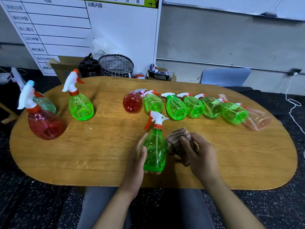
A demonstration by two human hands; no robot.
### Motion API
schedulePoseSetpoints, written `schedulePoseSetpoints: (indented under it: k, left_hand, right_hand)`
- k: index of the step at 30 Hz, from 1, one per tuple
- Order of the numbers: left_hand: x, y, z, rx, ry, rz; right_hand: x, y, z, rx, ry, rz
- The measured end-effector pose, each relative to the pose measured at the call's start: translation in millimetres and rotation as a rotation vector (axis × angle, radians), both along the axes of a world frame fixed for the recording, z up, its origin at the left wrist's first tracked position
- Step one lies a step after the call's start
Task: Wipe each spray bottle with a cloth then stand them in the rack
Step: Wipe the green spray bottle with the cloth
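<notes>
Standing at the far left of the wooden table [82,162] are three upright spray bottles: a red bottle [45,123] nearest the table edge, a teal bottle [46,103] just behind it and partly hidden by it, and a green bottle [80,105] a little further right, each with a white trigger head. Beyond the table's far edge sit a cardboard box [66,65], a black holder [89,67] and a grid-patterned basket [116,65], in front of a white board [79,27] printed with ruled lines.

Past the middle of the table a row of bottles lies on its side, bases toward the camera: a red lying bottle [132,101] first, then five green lying bottles [194,107] close beside one another, and a pale pink bottle [258,119] at the right end, touching the last green one.

Nearer the camera, in front of that row, the left hand [137,164] grips the held green bottle [154,151] round its body, thumb across the front and fingers behind, with the nozzle pointing away and to the left. The bottle appears lifted off the table, tilted slightly, though whether its base touches the wood I cannot tell. Just right of it the right hand [200,156] clutches a bunched brown cloth [177,139], fingers curled over it, the cloth touching the bottle's right side. The two hands sit close together with only the bottle and cloth between them.

A blue chair back [226,76] shows behind the table on the right, and a white cable [292,103] trails down the floor at the far right.
</notes>
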State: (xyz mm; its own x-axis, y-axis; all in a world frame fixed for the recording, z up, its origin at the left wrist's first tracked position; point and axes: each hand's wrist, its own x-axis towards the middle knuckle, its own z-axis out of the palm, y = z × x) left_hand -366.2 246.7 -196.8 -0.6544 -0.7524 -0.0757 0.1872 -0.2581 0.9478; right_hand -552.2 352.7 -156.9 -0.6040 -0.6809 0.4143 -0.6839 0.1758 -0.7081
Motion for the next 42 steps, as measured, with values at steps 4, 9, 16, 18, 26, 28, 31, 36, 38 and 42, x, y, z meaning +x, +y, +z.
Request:
schedulePoseSetpoints:
  k: [4,9,16,18,26,28,31,36,38,42]
  left_hand:
    - [-0.6,0.6,0.1,-0.010,-0.015,0.003]
    - [1.7,-0.5,-2.1,-0.022,-0.032,0.017]
    - [-0.1,0.7,1.6,-0.016,-0.018,0.017]
    - [0.4,1.0,3.2,-0.025,-0.026,0.022]
    - [-0.2,-2.6,-4.3,-0.101,-0.107,0.021]
    - [-0.3,-2.7,-5.0,-0.077,-0.063,0.019]
    - [0.3,-2.4,-6.0,-0.080,-0.043,0.044]
    - [0.0,-0.6,-3.1,-0.112,-0.077,0.027]
    - [-0.8,-0.6,-2.6,-0.119,-0.075,0.002]
    - [-0.9,-2.1,-4.1,-0.149,-0.079,0.014]
  right_hand:
    - [14.1,-9.5,-3.1,-0.032,-0.218,0.034]
    - [9.2,-10.2,1.2,-0.189,-0.070,-0.202]
    - [32.2,-20.4,-0.7,-0.183,-0.695,0.182]
    - [40.5,-25.8,-5.9,-0.245,-0.877,0.190]
    - [54.7,-43.4,-31.8,-0.279,-0.761,-0.041]
    - [64.2,-41.6,-33.5,-0.219,-0.755,0.024]
    - [71.2,-34.9,-37.3,-0.166,-0.580,0.088]
    - [55.5,-24.1,-16.1,-0.186,-0.257,0.151]
    - [48.8,-31.6,-10.7,-0.127,-0.221,0.147]
    - [49.7,-44.4,-16.7,-0.050,-0.094,0.111]
